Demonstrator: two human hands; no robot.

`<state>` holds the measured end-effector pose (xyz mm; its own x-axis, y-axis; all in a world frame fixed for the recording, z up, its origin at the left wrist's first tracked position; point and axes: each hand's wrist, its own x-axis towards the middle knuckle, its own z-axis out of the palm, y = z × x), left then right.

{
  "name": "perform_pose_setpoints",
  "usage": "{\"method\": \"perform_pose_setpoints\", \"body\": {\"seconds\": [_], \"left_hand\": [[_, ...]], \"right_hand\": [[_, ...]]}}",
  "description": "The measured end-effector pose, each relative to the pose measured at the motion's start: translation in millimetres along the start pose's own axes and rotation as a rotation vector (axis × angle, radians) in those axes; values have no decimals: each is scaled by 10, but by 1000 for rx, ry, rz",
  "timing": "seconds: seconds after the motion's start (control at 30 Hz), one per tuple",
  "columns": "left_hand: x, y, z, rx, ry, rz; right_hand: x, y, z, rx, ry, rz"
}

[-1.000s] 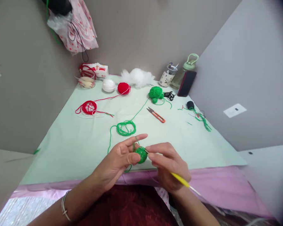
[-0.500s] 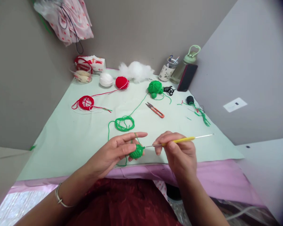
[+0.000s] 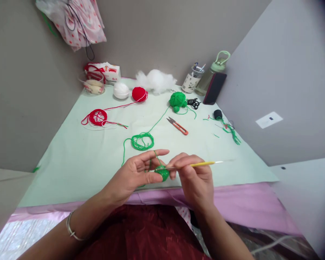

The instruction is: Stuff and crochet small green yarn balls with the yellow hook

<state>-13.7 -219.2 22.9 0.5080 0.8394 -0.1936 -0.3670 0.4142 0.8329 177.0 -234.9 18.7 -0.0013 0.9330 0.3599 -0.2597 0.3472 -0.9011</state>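
My left hand pinches a small green crocheted piece between thumb and fingers, with the index finger stretched out and green yarn running over it. My right hand is closed on a yellow-handled crochet hook, its tip at the green piece and its metal end pointing right. The green yarn leads back to a loose coil and on to a green yarn ball farther back.
On the pale green table cover lie orange thread snips, a red yarn tangle, red and white yarn balls, white stuffing, a cup of pens, a bottle and a phone.
My right hand has swung the hook from pointing down toward me to lying level, pointing right, then closed in on the green piece. The left hand has kept its hold.
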Motion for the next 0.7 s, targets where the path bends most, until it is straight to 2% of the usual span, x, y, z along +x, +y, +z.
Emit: {"method": "perform_pose_setpoints", "body": {"seconds": [0.1,0.23,0.47,0.7], "left_hand": [[7,-2,31,101,107,27],[-7,25,46,214,175,43],[-30,62,32,272,156,41],[-38,123,19,365,133,26]], "right_hand": [[-50,70,34,-151,14,-84],[-44,102,20,-203,-15,-79],[49,71,28,20,15,96],[92,53,-51,50,-114,80]]}}
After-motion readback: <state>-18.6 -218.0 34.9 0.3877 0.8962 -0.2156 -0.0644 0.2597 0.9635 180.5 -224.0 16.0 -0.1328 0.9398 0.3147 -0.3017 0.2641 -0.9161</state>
